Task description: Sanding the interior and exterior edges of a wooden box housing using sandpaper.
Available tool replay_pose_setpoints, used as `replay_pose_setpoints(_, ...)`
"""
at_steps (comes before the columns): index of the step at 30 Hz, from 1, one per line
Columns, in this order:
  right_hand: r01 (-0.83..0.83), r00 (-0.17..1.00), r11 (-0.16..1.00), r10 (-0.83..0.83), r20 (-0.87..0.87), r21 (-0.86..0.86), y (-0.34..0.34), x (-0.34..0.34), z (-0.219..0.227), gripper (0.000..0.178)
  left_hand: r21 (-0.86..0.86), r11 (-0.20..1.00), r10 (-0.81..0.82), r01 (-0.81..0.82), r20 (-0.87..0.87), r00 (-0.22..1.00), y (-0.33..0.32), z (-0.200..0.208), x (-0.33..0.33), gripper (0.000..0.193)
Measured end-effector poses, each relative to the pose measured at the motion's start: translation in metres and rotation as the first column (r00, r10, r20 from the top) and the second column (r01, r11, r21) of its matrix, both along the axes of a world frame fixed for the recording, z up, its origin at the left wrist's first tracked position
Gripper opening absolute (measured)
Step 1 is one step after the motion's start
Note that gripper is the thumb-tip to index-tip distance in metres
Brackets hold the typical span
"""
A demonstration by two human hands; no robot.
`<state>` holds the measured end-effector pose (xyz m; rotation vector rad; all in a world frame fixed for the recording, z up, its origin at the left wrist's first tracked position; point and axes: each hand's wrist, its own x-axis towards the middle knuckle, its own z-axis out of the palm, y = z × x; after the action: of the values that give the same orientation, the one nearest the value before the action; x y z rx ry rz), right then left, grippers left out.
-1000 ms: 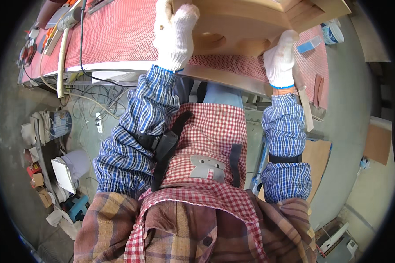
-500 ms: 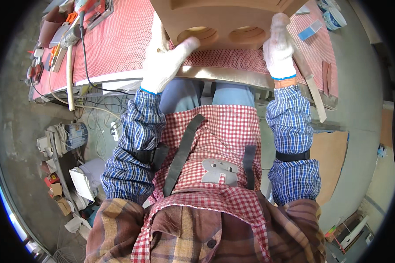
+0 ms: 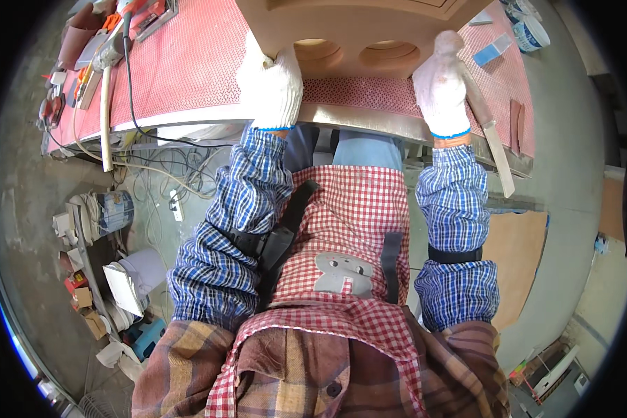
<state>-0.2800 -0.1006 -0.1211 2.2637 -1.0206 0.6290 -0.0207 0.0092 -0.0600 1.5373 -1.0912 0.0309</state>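
A brown box-shaped piece (image 3: 348, 28) with two round holes in its near face stands on the table at the top of the view; its upper part is cut off. My left hand (image 3: 272, 87), in a white knit glove, grips its near left corner, the thumb pointing up beside the left hole. At the near right corner my right hand (image 3: 442, 90), gloved the same way, is closed against the piece with its thumb up. The other fingers of both hands are mostly hidden. Just right of my right hand lies a long flat strip (image 3: 491, 136) jutting over the table's edge.
Red patterned matting (image 3: 188, 63) covers the table, which has a metal front edge (image 3: 355, 120). Power tools, a cord and a pale stick (image 3: 106, 118) lie at the left. A blue-and-white block (image 3: 492, 50) and a tub (image 3: 531, 33) are at the right. Cables hang below.
My left hand has turned and shifted right, its thumb swinging from across the left hole to upright. My right hand has slid slightly down and left. The brown piece has tilted a little.
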Motion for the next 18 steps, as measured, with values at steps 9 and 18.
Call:
replay_pose_setpoints(9, -0.695, 0.372, 0.515, -0.341, 0.864, 0.502, 0.054, 0.063, 0.098, 0.018, -0.099, 0.993, 0.072, -0.068, 0.037, 0.997, -0.002, -0.003, 0.002, 0.015)
replay_pose_setpoints(18, -0.409, 0.393, 0.759, -0.355, 0.848, 0.507, 0.046, 0.08, 0.082, 0.026, -0.084, 0.995, 0.063, -0.051, 0.147, 0.987, -0.002, -0.003, 0.006, 0.021)
